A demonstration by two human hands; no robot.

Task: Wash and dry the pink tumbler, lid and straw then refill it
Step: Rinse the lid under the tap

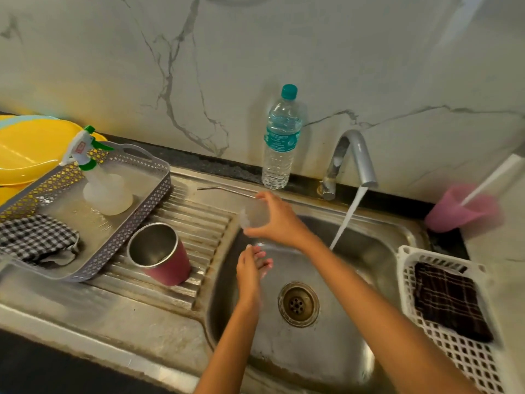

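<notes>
At frame centre the right hand (pixel 274 220) has its grip pinched across the rim of the clear lid (pixel 253 216), which looks light, stiff, wet and probably slippery, while the left hand (pixel 250 270) hangs loosely curled and empty.

Both forearms are extended forward, bare. Right hand (pixel 277 220) is raised, fingers curled round a clear lid (pixel 253 215). Left hand (pixel 250 270) is held just below, fingers loosely bent.

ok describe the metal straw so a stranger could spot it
Start at the steel sink's ribbed drainboard, left of the basin. Along its far edge, left of the water bottle, lies the straw: a thin silver tube bent near one end, unlike the wide pink tumbler nearby.
</notes>
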